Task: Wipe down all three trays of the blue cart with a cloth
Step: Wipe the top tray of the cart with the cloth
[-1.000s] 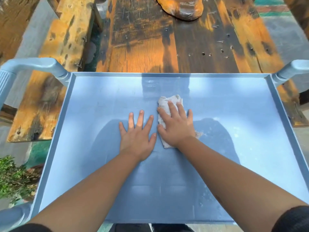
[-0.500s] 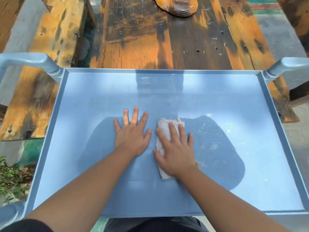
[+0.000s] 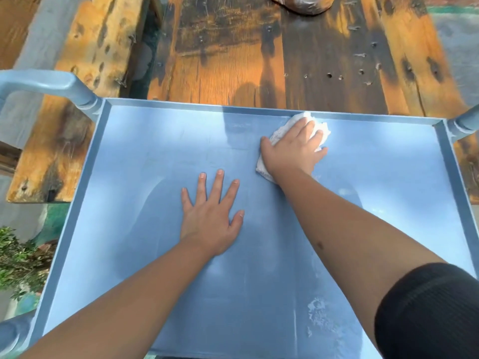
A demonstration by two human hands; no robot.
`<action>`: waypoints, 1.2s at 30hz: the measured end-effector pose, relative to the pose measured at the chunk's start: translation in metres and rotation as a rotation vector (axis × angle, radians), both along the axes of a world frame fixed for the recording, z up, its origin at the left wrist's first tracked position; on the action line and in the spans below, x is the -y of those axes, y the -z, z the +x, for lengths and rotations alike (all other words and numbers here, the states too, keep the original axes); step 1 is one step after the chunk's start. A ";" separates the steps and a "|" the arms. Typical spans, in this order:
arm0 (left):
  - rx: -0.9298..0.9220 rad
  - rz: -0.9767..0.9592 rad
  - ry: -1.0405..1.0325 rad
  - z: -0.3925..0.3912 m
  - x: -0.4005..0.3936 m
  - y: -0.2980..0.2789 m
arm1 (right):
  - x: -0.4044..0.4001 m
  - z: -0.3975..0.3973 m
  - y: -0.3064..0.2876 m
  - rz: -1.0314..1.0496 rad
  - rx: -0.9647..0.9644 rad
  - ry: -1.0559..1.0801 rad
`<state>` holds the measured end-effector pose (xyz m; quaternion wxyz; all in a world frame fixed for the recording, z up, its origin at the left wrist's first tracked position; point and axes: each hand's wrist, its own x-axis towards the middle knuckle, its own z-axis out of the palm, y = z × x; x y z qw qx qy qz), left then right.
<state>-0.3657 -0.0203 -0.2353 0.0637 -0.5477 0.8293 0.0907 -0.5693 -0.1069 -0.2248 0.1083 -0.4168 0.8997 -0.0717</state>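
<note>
The blue cart's top tray (image 3: 145,161) fills most of the view, its raised rim running around all sides. My right hand (image 3: 293,149) presses flat on a white cloth (image 3: 322,130) near the tray's far rim, right of centre; the cloth shows beyond my fingertips and beside my wrist. My left hand (image 3: 210,216) lies flat on the middle of the tray with fingers spread and nothing in it. The lower trays are hidden under the top one.
Cart handles curve out at the far left (image 3: 49,82) and far right (image 3: 466,120) corners. A worn wooden table (image 3: 233,60) stands just beyond the cart. A whitish smear (image 3: 318,314) marks the tray's near right part. Green plants (image 3: 18,257) grow at the left.
My right hand has pushed the cloth from the tray's middle up to the far rim and slightly right. My left hand has stayed flat near the centre.
</note>
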 end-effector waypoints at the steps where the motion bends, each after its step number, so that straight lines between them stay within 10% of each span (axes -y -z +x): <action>1: 0.001 0.005 0.000 0.001 0.000 -0.001 | 0.004 0.000 0.001 0.007 -0.005 -0.020; 23: 0.032 0.026 0.019 -0.003 0.003 -0.006 | -0.003 -0.011 -0.005 -0.063 -0.107 -0.691; 36: -0.411 0.034 -0.012 0.013 0.002 -0.010 | -0.096 0.010 -0.009 -0.124 -0.060 -1.370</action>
